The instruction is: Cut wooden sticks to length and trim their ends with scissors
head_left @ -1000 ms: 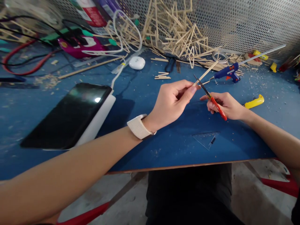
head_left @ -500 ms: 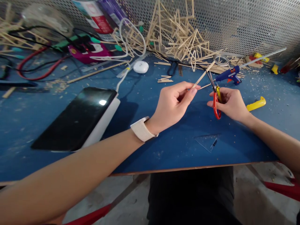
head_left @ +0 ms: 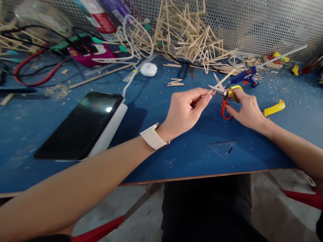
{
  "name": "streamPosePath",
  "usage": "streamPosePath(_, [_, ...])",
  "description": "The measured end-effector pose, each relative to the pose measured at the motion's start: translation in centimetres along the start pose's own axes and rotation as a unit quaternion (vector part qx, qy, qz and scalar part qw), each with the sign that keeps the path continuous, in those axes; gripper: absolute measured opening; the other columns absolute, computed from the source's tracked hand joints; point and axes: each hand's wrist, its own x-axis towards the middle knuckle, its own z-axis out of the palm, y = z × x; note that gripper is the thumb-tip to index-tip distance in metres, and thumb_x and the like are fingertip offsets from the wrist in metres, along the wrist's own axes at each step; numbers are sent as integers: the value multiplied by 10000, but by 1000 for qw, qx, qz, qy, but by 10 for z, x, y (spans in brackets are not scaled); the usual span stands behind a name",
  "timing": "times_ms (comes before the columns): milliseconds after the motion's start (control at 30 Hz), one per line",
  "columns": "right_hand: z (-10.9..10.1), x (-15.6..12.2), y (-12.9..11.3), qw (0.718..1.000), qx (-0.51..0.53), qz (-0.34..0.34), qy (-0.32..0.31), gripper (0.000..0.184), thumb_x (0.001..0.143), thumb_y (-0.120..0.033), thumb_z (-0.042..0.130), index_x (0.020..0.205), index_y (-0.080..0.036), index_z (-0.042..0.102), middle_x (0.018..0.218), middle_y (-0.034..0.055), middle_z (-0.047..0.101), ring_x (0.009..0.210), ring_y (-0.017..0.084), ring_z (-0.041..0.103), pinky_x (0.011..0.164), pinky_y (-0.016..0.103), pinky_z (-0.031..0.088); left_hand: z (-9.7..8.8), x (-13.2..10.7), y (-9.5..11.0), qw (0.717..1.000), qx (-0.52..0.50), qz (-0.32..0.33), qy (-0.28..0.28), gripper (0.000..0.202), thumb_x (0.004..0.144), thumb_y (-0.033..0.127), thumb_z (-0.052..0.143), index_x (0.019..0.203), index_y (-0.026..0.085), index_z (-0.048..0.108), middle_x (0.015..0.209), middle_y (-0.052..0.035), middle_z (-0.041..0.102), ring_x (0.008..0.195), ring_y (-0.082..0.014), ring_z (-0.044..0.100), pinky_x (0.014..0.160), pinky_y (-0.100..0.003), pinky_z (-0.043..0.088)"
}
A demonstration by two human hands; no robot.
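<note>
Between thumb and fingertips, my left hand (head_left: 188, 109) pinches a thin wooden stick (head_left: 225, 79) that slants up to the right. My right hand (head_left: 246, 107) is closed on the scissors (head_left: 223, 94), with one red and one yellow handle loop. Their blades are spread apart around the stick, close to my left fingertips. Just behind the scissors lies a blue glue gun (head_left: 244, 77) with a clear glue stick in its back. Beside my right wrist is a yellow-handled cutter (head_left: 274, 108), partly hidden by the hand.
A tablet (head_left: 80, 126) lies at left on a white object. A clear set square (head_left: 222, 148) is near the front edge. Behind are a wooden stick pile (head_left: 186, 37), several short cut sticks (head_left: 176, 82), a white case (head_left: 148, 69) and a magenta power strip (head_left: 92, 53) with cables.
My right hand has turned the scissors leftward and spread their blades around the stick, nearer my left fingers. My left hand keeps its pinch. The camera view has shifted slightly.
</note>
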Motion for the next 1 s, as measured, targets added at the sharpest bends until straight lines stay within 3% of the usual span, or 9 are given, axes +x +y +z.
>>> streamPosePath(167, [7,0,7,993,112,37,-18,326,946,-435,829,1138,-250,641,1117,88,809,1003,253,777,976,462,670,1,1,0,1000,3,-2,2,321,1201,399,673,1192,203,927,671,-5,679,551,-163,493,543,-326,363])
streamPosePath(267, [7,2,9,998,68,5,-9,293,899,-414,846,1091,-230,722,1050,61,741,903,220,685,876,435,621,3,2,-1,1000,-11,5,4,301,1186,371,681,1162,193,922,702,-9,694,568,-159,499,549,-330,352])
streamPosePath(367, [3,3,7,1000,6,-24,14,215,905,-368,821,1064,-229,778,1061,62,735,909,220,652,885,434,586,3,3,-3,1000,-13,-3,8,294,1191,373,679,1105,203,903,685,9,643,571,-156,455,545,-347,324])
streamPosePath(467, [4,2,4,1000,0,-22,9,210,927,-355,799,1090,-226,766,1014,64,781,922,231,675,922,443,583,4,5,-11,999,-22,-5,24,393,1233,504,686,1034,213,857,656,30,573,556,-135,412,522,-356,295])
streamPosePath(600, [9,-1,4,999,42,9,2,293,946,-389,780,1180,-221,724,1038,68,806,957,242,732,939,455,592,4,9,-24,998,-44,7,37,556,1223,758,647,1046,259,814,659,53,586,535,-106,445,486,-354,306])
streamPosePath(767, [9,-2,3,999,42,11,4,337,967,-419,796,1230,-235,692,1034,48,776,885,220,716,903,451,599,2,10,-20,998,-53,-25,6,436,1135,790,703,1049,375,806,613,72,613,543,-160,493,474,-386,338])
streamPosePath(900, [7,0,5,998,-26,-48,38,264,1000,-388,792,1208,-232,745,1128,93,736,913,240,679,912,468,609,1,10,-15,998,-48,-39,-9,467,1139,806,671,1060,366,803,615,64,621,562,-170,514,491,-396,369])
streamPosePath(1000, [6,-1,6,996,-46,-76,7,270,1083,-394,708,1290,-223,743,1110,109,723,980,273,676,964,487,605,2,10,-19,999,-34,-34,-13,554,1156,850,607,1042,341,796,600,60,596,564,-159,494,492,-388,356])
